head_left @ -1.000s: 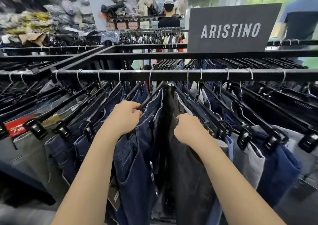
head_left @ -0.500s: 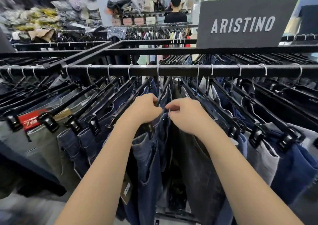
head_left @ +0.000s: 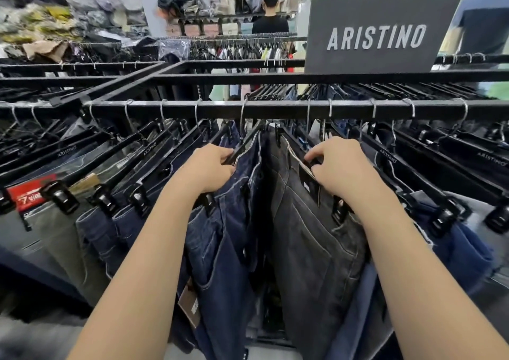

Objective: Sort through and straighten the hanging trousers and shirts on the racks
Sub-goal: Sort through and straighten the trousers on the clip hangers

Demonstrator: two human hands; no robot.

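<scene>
- Left hand (head_left: 205, 171): closed over the top bar of the hanger carrying the blue jeans (head_left: 220, 249), fingers curled around it.
- Right hand (head_left: 340, 168): fingertips pinch the waistband and hanger bar of the grey jeans (head_left: 311, 244); the thumb is hidden, so how firm the hold is cannot be told.
- Location: both pairs hang mid-rail (head_left: 275, 110) directly below the head camera, with an open gap between them.
- Risk: pulling a waistband sideways may slip the fabric out of its clips (head_left: 340, 210), dropping one corner or the whole pair.
- Risk: pushing a hanger along the rail may crowd the neighbouring hooks, tangling them or lifting one off the rail.
- Risk: the paper tag (head_left: 190, 304) on the blue pair hangs loose and may snag or tear between garments.
- Appearance: blue pair is dark indigo with pale stitching; grey pair is washed charcoal with a pale inner waistband. Both hang straight, clipped at the waist.
</scene>
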